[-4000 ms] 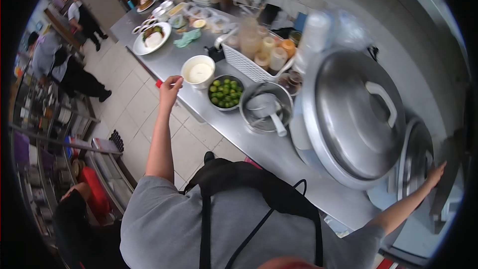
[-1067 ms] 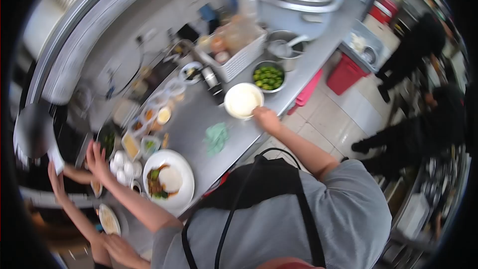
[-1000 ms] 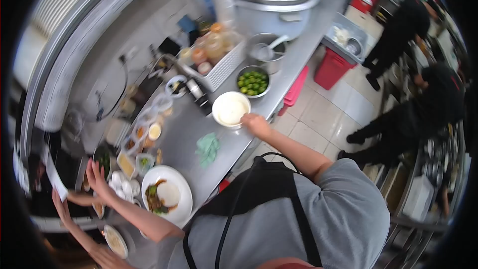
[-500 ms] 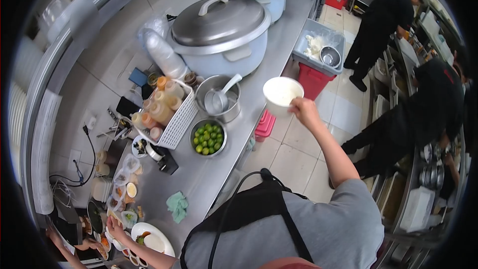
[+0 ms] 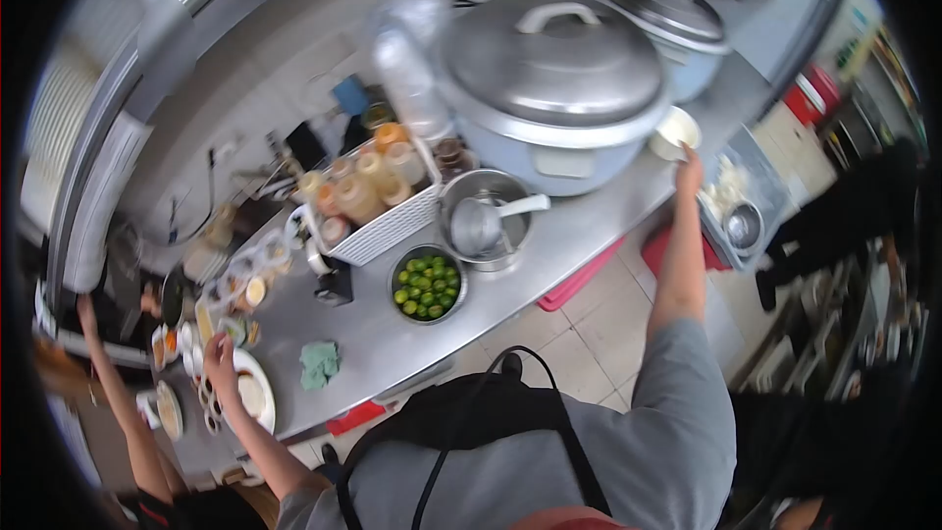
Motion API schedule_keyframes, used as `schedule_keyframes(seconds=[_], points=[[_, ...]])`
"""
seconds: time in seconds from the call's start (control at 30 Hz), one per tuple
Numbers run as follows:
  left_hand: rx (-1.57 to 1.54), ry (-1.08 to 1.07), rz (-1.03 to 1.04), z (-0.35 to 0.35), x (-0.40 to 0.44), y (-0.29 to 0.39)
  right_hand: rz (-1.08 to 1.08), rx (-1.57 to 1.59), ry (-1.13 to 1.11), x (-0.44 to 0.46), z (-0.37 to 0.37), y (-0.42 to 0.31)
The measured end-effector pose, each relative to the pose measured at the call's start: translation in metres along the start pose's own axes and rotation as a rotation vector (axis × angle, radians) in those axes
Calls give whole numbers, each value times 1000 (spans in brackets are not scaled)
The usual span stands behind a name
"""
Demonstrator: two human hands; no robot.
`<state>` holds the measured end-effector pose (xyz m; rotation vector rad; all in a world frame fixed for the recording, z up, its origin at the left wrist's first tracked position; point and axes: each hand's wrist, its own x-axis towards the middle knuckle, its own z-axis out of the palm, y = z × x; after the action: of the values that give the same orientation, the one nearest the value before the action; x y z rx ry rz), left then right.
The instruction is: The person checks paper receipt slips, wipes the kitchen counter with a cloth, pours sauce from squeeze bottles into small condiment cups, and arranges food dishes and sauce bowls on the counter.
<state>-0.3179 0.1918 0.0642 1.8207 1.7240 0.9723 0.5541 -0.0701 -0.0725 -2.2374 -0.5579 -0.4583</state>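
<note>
Two large pale blue pots stand at the far end of the metal desk [image 5: 392,348], each under a domed silver lid: the bigger [image 5: 554,59] nearer, the smaller [image 5: 657,5] behind it. And there, just beside the bigger pot, is the one small white round tub [image 5: 677,133], its rim gripped by the right hand [image 5: 689,165], fingers closed on the near side; whether the tub's base touches the desk cannot be told. Its inside looks pale. One white plastic basket [image 5: 391,226] carries several squeeze bottles [image 5: 358,194], orange and cream in tone. Right beside it sits one steel pot [image 5: 505,260] with one ladle [image 5: 479,226] inside, white handle over the rim, and next to that one round metal bowl [image 5: 459,306] full of green limes [image 5: 427,287]. Over the desk's edge, one grey plastic bin [image 5: 775,177] holds white stuff [image 5: 726,186] and one small steel bowl [image 5: 743,225]. Now the arms: the right stretches far forward, nearly straight, while the left reaches out to the other side, its hand [image 5: 221,361] by one white plate [image 5: 257,388], fingers bent, grip unclear. One crumpled green cloth [image 5: 319,364] lies between plate and limes.
</note>
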Motion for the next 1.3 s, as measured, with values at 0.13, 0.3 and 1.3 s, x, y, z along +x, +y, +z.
schedule_keyframes(seconds=[0.13, 0.3, 1.3], points=[[26, 144, -19, -1, -26, 16, -104, 64, 202, 28, 4, 10], [-12, 246, -111, -34, -48, 38, -363, 686, 439, 23, -96, -145], [-188, 740, -55, -328, 353, -64, -374, 539, -66, -319, -171, -424]])
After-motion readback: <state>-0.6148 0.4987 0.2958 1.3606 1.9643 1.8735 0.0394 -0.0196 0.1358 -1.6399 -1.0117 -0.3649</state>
